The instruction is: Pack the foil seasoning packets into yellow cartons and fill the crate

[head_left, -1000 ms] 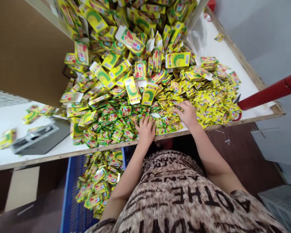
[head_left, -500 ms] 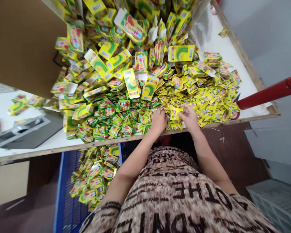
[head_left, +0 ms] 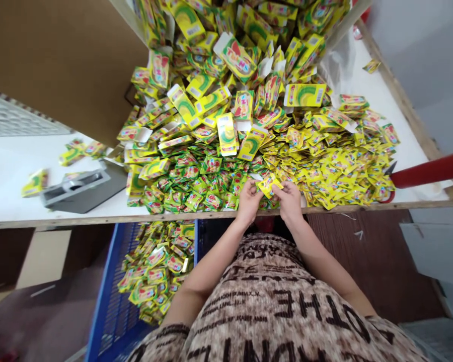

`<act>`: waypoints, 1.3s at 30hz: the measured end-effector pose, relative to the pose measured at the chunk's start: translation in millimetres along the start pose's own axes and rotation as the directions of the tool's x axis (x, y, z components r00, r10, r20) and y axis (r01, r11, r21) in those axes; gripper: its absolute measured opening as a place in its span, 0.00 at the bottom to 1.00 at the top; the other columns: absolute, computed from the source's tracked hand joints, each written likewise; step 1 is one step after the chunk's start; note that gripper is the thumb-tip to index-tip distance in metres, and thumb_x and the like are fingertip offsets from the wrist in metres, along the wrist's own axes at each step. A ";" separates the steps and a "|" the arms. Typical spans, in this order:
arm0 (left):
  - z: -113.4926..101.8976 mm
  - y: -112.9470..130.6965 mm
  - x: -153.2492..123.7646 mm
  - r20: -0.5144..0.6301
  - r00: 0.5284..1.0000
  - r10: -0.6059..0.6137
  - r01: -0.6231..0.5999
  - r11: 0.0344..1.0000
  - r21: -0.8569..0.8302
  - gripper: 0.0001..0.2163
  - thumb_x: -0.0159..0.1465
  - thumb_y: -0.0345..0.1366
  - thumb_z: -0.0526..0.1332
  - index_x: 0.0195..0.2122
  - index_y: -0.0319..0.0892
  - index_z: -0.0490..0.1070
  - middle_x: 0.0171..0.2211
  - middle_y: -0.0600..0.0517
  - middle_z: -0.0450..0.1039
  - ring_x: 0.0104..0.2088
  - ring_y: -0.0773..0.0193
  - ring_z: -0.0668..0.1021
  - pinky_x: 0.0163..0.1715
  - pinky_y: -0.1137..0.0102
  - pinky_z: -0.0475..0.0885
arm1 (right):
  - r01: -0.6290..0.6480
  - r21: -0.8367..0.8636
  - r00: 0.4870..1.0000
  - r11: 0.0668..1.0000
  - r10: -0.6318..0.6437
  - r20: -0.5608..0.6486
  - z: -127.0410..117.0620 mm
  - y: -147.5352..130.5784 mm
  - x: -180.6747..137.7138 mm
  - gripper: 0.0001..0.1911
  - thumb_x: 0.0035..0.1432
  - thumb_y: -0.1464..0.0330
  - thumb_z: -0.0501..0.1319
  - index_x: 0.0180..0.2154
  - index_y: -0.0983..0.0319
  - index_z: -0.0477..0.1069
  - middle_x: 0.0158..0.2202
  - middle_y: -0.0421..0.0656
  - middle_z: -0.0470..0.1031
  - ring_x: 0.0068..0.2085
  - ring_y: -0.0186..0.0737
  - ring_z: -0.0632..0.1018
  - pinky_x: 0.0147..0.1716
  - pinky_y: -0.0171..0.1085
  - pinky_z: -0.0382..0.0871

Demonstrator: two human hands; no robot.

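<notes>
A small yellow packet (head_left: 269,186) is held at the table's front edge, between my two hands. My right hand (head_left: 290,201) pinches its right side with thumb and fingertips. Curled fingers of my left hand (head_left: 249,200) close at its left corner; whether they hold anything else is hidden. Left of my hands lies a heap of small green packets (head_left: 196,187). A heap of loose yellow packets (head_left: 332,173) spreads to the right. Behind both, yellow-green printed cartons (head_left: 226,133) are piled up, several with open white flaps.
A grey tape dispenser (head_left: 81,188) stands on the table's left part, near a large brown cardboard box (head_left: 60,55). Below the edge, a blue crate (head_left: 109,281) holds many filled cartons. At the right, a red pole-like object (head_left: 430,169) reaches over the yellow heap.
My left hand has lifted off the green heap and come to the yellow packet. My right hand has raised that packet between both hands. The view has shifted, so the table appears further right.
</notes>
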State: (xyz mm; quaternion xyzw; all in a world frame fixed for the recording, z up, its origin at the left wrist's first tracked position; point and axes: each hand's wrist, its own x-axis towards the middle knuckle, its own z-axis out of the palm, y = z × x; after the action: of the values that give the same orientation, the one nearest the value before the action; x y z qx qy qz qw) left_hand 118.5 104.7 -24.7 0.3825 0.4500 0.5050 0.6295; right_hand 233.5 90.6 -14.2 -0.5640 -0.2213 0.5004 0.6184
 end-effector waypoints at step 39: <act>11.4 19.2 -10.8 0.029 0.941 -0.338 0.317 0.847 -0.427 0.13 0.55 0.42 0.70 0.35 0.39 0.73 0.33 0.51 0.78 0.33 0.67 0.78 0.34 0.72 0.72 | 0.843 -0.523 0.516 0.130 -0.472 0.715 -28.7 -15.1 -12.5 0.10 0.64 0.72 0.57 0.37 0.57 0.76 0.38 0.43 0.80 0.42 0.44 0.75 0.45 0.46 0.67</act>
State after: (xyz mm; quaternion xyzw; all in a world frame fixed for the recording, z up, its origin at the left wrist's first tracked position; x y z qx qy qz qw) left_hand 122.9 97.6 -1.3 0.1416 0.4019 0.4850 0.7637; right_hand 258.1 68.2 -4.4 -0.5097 -0.7756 0.0866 0.3621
